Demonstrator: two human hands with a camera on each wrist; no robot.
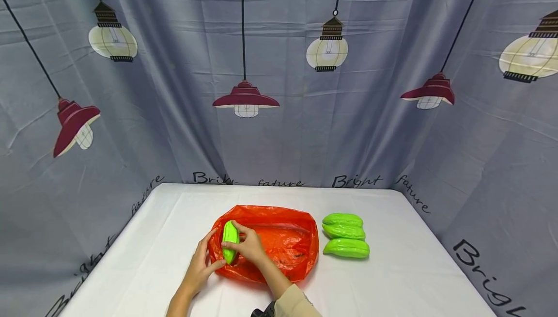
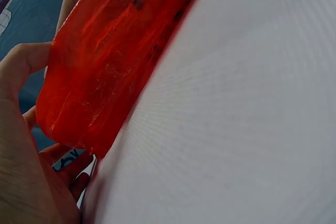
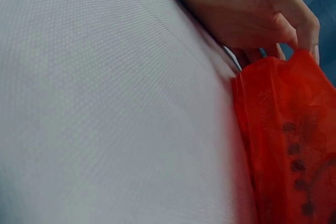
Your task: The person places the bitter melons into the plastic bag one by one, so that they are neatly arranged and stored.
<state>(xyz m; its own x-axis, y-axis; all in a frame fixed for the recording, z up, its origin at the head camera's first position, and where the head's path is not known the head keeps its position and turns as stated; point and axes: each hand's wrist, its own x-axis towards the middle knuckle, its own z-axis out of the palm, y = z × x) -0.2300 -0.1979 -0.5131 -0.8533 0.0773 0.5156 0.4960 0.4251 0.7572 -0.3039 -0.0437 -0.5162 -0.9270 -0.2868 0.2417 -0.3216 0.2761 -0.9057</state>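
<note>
A bright green bitter melon [image 1: 228, 242] is pinched between the thumb and fingers of my right hand [image 1: 250, 248]. It stands lengthwise over the left end of an open red plastic bag [image 1: 283, 246]. My left hand [image 1: 198, 269] holds the bag's left side, its thumb by the melon's lower end. In the left wrist view the left thumb hooks over the rim of the bag [image 2: 100, 82], other fingers spread beneath its outer wall. The right wrist view shows a hand [image 3: 247, 14] at the corner of the bag [image 3: 278, 129]; the melon is hidden there.
Three more green bitter melons [image 1: 344, 232] lie stacked in a column to the right of the bag. A white cloth [image 1: 392, 278] covers the table. Grey-blue curtains [image 1: 279, 142] printed with lamps hang around the back and sides.
</note>
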